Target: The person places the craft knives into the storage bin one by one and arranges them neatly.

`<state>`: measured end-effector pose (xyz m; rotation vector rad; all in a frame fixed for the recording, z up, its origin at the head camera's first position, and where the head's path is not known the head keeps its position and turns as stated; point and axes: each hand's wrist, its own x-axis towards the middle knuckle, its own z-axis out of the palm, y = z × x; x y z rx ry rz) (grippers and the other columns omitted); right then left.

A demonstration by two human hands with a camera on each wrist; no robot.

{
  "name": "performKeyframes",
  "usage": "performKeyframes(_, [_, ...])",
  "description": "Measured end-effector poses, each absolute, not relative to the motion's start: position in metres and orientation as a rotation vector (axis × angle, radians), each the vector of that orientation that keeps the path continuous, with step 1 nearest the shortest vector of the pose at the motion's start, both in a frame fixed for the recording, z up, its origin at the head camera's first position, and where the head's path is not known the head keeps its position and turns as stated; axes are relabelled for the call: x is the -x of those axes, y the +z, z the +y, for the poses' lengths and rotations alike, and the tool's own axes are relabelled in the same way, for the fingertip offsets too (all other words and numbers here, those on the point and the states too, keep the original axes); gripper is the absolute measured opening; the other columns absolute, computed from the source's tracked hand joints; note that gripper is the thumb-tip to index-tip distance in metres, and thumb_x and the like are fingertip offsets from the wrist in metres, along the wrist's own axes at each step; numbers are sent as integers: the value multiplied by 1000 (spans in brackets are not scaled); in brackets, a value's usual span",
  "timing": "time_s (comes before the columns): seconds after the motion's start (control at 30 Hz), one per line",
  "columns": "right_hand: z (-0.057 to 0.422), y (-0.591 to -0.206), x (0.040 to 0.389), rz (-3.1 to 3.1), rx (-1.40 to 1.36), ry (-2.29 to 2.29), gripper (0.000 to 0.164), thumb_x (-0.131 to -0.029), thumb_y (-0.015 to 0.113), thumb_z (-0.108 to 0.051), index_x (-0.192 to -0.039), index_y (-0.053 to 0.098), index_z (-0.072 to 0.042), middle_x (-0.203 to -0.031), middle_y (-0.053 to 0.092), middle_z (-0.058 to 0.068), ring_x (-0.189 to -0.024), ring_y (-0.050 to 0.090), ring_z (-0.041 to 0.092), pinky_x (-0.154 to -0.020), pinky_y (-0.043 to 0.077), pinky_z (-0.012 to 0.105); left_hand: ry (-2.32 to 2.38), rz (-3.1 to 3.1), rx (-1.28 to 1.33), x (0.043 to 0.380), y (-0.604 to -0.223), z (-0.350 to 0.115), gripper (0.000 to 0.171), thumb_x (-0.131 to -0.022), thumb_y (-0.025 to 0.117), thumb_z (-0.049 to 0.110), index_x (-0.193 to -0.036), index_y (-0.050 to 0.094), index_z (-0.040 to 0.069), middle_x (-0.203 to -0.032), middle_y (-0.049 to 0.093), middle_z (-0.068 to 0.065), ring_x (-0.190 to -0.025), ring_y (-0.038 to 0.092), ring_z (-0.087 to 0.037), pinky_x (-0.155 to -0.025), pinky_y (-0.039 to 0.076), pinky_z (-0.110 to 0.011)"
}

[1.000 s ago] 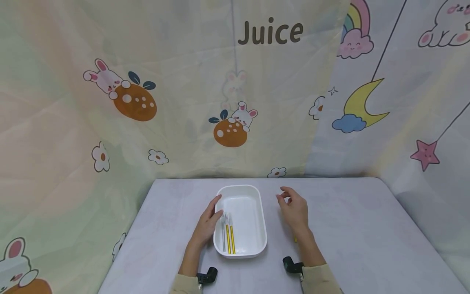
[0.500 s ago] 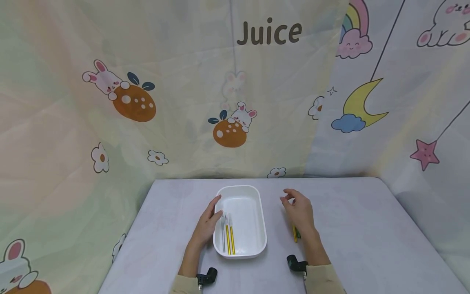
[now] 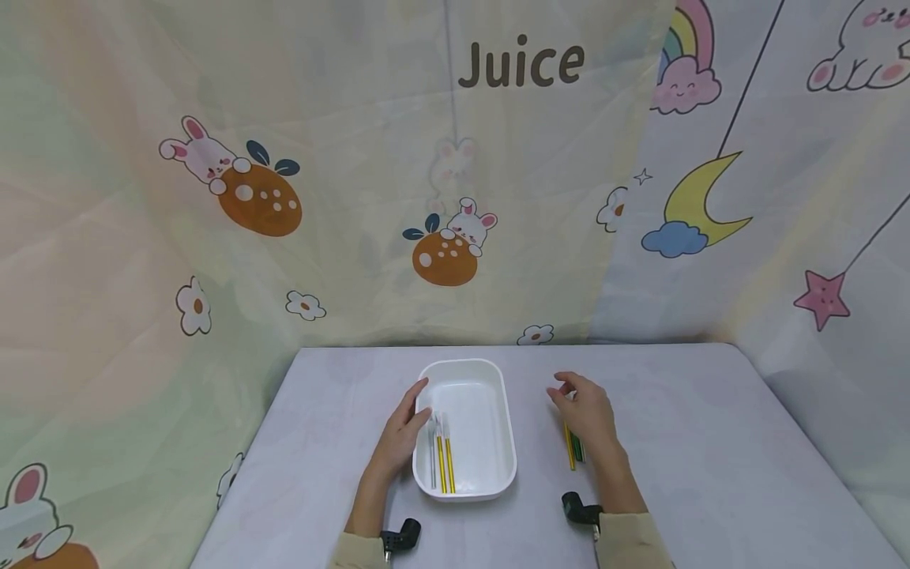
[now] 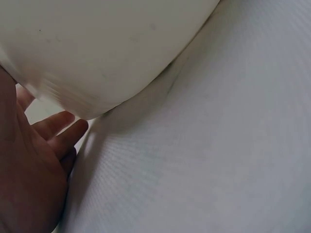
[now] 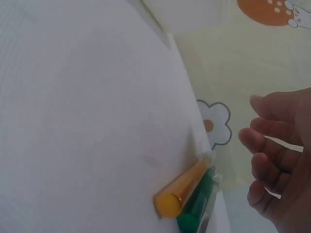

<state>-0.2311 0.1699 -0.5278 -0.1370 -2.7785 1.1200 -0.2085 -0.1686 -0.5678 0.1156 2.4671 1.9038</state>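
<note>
My left hand (image 3: 398, 438) grips the left wall of a white tray (image 3: 485, 431), thumb at the rim and fingers along the outside. Inside the tray's left part lie two yellow pen-like sticks (image 3: 449, 468) with clear tips and a thin greyish one (image 3: 432, 458). In the left wrist view, fingertips (image 4: 77, 130) are at the tray's lower edge. To the right of the tray, my right hand (image 3: 587, 412) hovers with loosely bent fingers and holds nothing. Beneath and beside it, a yellow stick (image 5: 170, 203), a green stick (image 5: 192, 213) and a pale stick (image 5: 209, 206) lie together, partly hidden in the head view.
A white-covered table (image 3: 711, 458) extends on both sides of the tray. Behind it hangs a printed cloth (image 3: 355, 158) with rabbits, flowers and lettering. Small black cameras are strapped at the left wrist (image 3: 401, 534) and right wrist (image 3: 581, 508).
My right hand has drifted right and slightly toward me, uncovering more of the yellow and green sticks beside it. The left hand and the tray stay in place.
</note>
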Motion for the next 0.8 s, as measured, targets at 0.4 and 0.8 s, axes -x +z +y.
performKeyframes(0.4, [173,-533,232,-2972,140,886,44,-95,75,-26,-134,68,-6,-105,71,14,-86,62,25,-76,58,45,1889,2477,-120,208,-568,-169,55,-108,52,26,-160,38,35,-174,23,2,-163,15,-25,-131,15,-54])
performKeyframes(0.8, [174,-535,231,-2982,105,862,43,-93,77,-23,-132,69,-5,-98,70,12,-80,59,23,-72,58,43,1921,2457,-129,208,-567,-168,53,-109,51,22,-158,40,37,-174,24,1,-163,14,-25,-131,12,-53])
